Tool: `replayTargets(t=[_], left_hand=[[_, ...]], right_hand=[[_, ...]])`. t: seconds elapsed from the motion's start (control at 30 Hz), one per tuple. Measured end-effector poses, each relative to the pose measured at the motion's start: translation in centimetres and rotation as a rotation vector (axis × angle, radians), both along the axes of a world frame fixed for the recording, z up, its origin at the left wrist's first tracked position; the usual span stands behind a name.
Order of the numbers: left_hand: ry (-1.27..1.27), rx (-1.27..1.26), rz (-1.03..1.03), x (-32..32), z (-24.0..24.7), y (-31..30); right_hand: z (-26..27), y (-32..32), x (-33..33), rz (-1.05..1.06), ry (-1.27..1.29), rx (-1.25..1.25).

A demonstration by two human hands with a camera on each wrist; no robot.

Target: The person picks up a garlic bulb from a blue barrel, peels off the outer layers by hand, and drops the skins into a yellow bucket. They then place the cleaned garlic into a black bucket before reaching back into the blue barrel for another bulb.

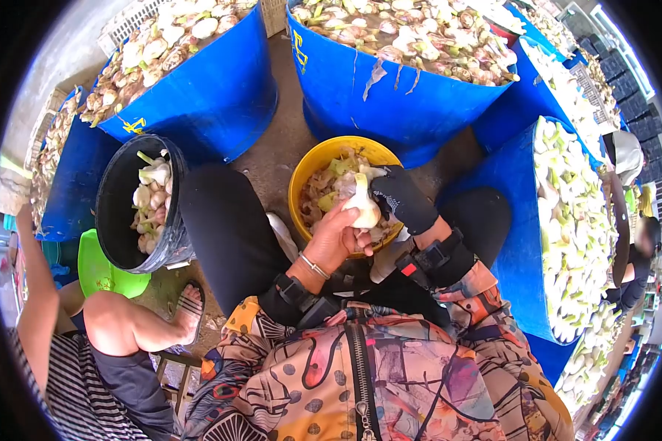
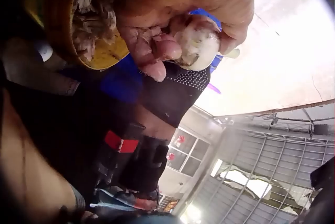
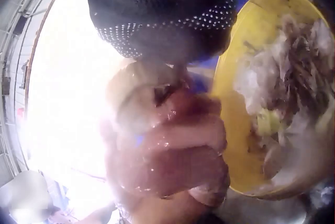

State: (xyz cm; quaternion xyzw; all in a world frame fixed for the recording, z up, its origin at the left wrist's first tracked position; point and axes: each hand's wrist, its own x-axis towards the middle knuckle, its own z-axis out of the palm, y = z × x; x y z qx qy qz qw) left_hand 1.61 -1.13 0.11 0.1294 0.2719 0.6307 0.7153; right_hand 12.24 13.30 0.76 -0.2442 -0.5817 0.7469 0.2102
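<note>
Patterned jacket cloth point(image 1: 390, 375) lies nearest the head camera; beyond it the hands meet over a yellow bucket point(image 1: 380, 153) holding papery skins point(image 1: 320, 184), set between the knees – presumably so that loose bits drop straight in. The left hand point(image 1: 331, 239), bare, is closed round one garlic bulb point(image 1: 365, 209), fingers bent and thumb along its side; the stem points away from the body, a hold that seems meant to steady the bulb and leave its far side reachable. The right hand point(image 1: 406, 200), in a black dotted glove, is right beside the bulb; whether its fingertips pinch anything or are apart, I cannot tell – they are hidden or blurred. A black bucket point(image 1: 112, 217) of bulbs stands by the left knee, within easy reach.
</note>
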Motion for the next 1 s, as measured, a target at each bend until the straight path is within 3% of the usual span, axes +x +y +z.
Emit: replayTargets(t=[0.07,0.33,0.47,0.57,0.67,0.7,0.8,0.83,0.97,1.0], left_hand=[[-0.05,0.006,0.006,0.1,0.0,0.1],[0.2,-0.171,0.187,0.3,0.5,0.0],[0.301,-0.086,0.14,-0.3,0.4,-0.1],[0.373,-0.053,0.117,-0.3,0.1,-0.1],[0.433,0.008,0.134,-0.1,0.9,-0.3],[0.467,0.067,0.149,-0.1,1.3,-0.3],[0.473,0.175,0.16,-0.5,2.9,-0.3],[0.462,0.179,0.186,-0.7,3.2,-0.3],[0.452,0.189,0.261,-1.4,4.5,-0.9],[0.448,0.201,0.274,-1.5,4.6,-1.0]], right_hand=[[-0.5,-0.2,0.2,-0.004,0.109,-0.205],[1.5,-0.9,0.8,0.096,-0.043,0.075],[5.6,-1.7,0.6,0.145,-0.139,0.16],[3.4,-0.7,0.7,0.197,0.02,0.676],[1.1,-0.3,0.1,-0.134,-0.278,0.579],[2.9,0.1,-0.1,-0.233,-0.362,0.502],[2.2,1.9,-0.4,-0.374,-0.133,0.469],[2.6,1.6,-0.3,-0.395,-0.273,0.722],[0.2,2.6,-0.3,-0.443,-0.497,0.926],[0.8,2.4,-0.2,-0.297,-0.635,1.019]])
